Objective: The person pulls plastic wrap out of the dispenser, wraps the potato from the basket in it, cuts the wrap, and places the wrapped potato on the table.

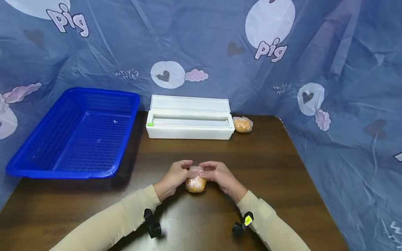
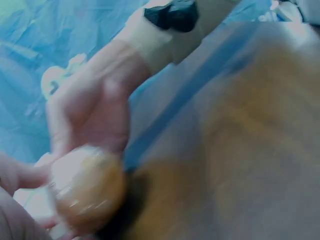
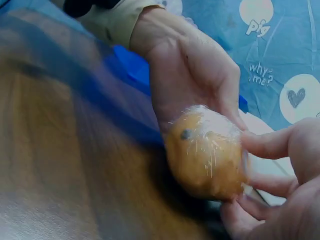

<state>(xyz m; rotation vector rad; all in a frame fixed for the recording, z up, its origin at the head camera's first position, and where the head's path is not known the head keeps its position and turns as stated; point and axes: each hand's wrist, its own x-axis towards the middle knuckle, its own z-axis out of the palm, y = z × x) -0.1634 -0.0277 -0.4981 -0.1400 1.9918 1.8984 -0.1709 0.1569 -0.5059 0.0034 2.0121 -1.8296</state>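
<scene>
Both hands hold a golden-brown bun (image 1: 196,185) in clear plastic wrap, low over the table in front of the person. My left hand (image 1: 175,176) grips its left side, thumb across the wrapped top. From the other side my right hand (image 1: 222,176) pinches it, the thumb meeting the left one on the film. In the right wrist view, shiny creased film covers the bun (image 3: 207,162), and a small dark spot shows on it. The left wrist view is blurred, with the bun (image 2: 92,192) between the two hands.
Behind the hands stands a long white cling film dispenser (image 1: 190,133), lid raised, with a green slider (image 1: 150,124) at its left end. Another wrapped bun (image 1: 243,124) sits against its right end. A blue plastic basket (image 1: 124,139) takes up the left side. A printed cloth (image 1: 213,45) hangs behind.
</scene>
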